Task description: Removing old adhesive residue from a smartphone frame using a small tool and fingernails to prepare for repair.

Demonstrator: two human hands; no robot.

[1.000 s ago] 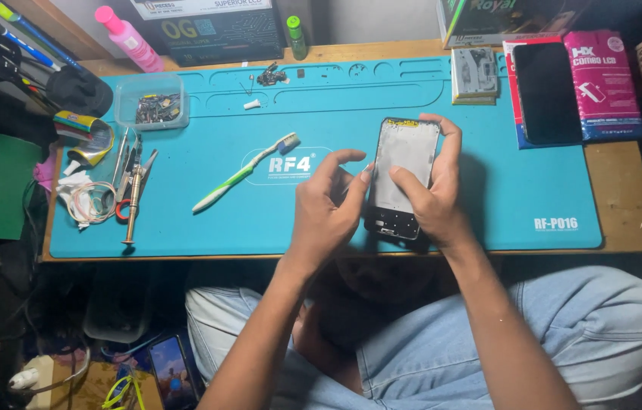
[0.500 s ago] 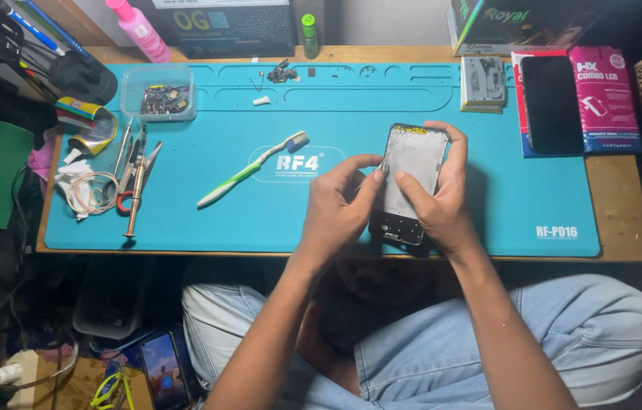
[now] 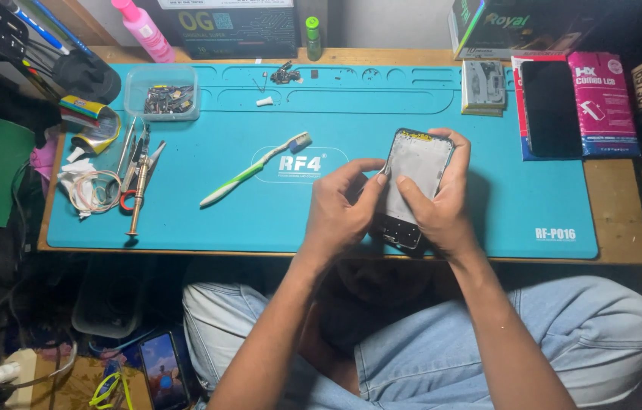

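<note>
An opened phone frame [image 3: 416, 168] with a pale grey inner plate lies tilted over a teal work mat [image 3: 321, 212]. My right hand [image 3: 442, 205] wraps around its right edge and lower half. My left hand [image 3: 344, 209] pinches at the frame's left edge with thumb and forefinger. Whether a small tool sits between those fingers is too small to tell. The frame's lower end is dark and partly covered by my fingers.
A green and white toothbrush [image 3: 254, 171] lies left of the hands. Tweezers and screwdrivers [image 3: 137, 171] sit at the mat's left, beside a clear tray of small parts [image 3: 162, 93]. A dark phone screen [image 3: 550, 106] and boxes stand at the right. A pink bottle [image 3: 141, 30] is behind.
The view has shifted slightly. My left fingers have slid up along the frame's left edge. The right hand keeps its grip.
</note>
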